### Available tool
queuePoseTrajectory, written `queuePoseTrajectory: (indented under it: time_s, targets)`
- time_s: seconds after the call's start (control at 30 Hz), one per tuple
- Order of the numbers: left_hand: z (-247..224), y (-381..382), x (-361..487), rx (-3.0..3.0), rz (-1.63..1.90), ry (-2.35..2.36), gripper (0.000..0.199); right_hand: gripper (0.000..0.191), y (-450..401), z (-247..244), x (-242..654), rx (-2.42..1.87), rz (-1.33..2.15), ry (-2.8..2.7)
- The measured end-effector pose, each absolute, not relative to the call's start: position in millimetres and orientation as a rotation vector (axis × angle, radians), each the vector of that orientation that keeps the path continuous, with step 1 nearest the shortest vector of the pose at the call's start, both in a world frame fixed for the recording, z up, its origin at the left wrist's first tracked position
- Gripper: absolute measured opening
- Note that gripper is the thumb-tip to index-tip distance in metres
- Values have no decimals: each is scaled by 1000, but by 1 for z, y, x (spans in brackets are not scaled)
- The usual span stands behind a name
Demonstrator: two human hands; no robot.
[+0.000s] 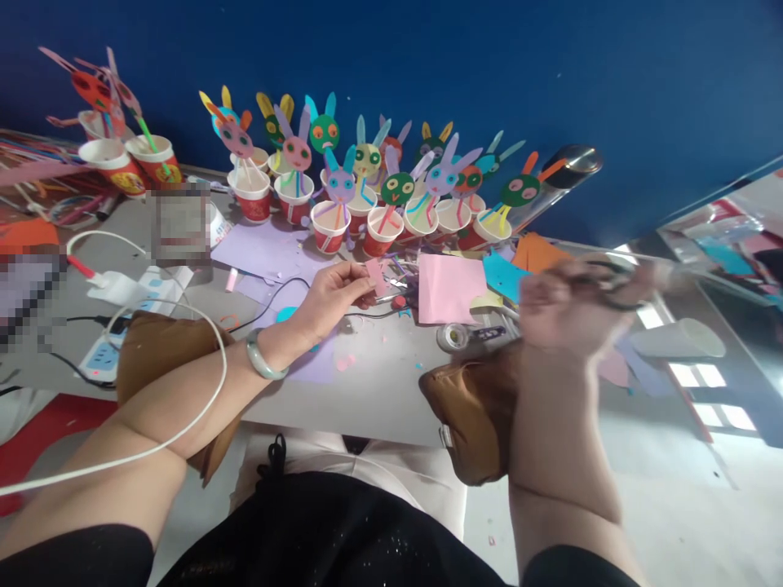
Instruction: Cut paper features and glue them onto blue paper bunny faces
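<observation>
My left hand (342, 292), a pale green bangle on its wrist, pinches a small piece of pink paper (377, 279) between thumb and fingers above the table. Off to the right, my right hand (568, 306) is raised and smeared by motion. Its fingers are curled around what look like dark-handled scissors (617, 287); their blades are too blurred to make out. Between the hands a larger pink paper sheet (451, 289) lies on the table, with blue paper (506, 275) beside it. A roll of tape (453, 337) is near the sheet's lower edge.
Red-and-white paper cups (331, 227) with paper rabbit figures stand in rows along the blue wall. Purple paper (260, 249) and scraps cover the table. At left are a power strip (101, 350) and a white cable (223, 359) crossing over my left arm.
</observation>
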State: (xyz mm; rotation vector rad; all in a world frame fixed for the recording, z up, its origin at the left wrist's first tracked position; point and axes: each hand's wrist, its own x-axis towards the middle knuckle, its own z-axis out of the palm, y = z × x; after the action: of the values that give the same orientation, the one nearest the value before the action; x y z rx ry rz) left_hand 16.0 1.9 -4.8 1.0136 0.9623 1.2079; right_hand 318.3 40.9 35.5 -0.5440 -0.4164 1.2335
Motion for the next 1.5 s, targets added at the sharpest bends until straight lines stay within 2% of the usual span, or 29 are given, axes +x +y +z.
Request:
queuePoseTrajectory:
  time_s: [0.1,0.13,0.3,0.57,1.0,1.13,1.27,1.5]
  targets:
    - [-8,2,17,1032,1175,971,14,38,25,-3,258,-965,1266,-1151]
    - [-9,1,17,1044,1147,972,13,35,19,-12,241,-1016,1315,-1245]
    - [-12,-3,18,1153,942,956,10,43,2,-19,213,-1181,1293,-1560]
    - [-16,-1,20,1416,855,940,11,40,1,-17,216,-1161,1271,-1624]
    - [-15,2,15,1392,1197,1011,13,40,-1,-17,215,-1170,1339,-1587]
    - [-15,-1,19,1256,1243,992,23,37,-2,-20,216,-1136,1306,-1540]
    - [-17,-4,23,1295,1006,913,36,39,-1,-21,216,-1096,1334,-1571]
    - [-17,-4,19,1560,968,1017,12,33,-2,-24,216,-1083,1256,-1680]
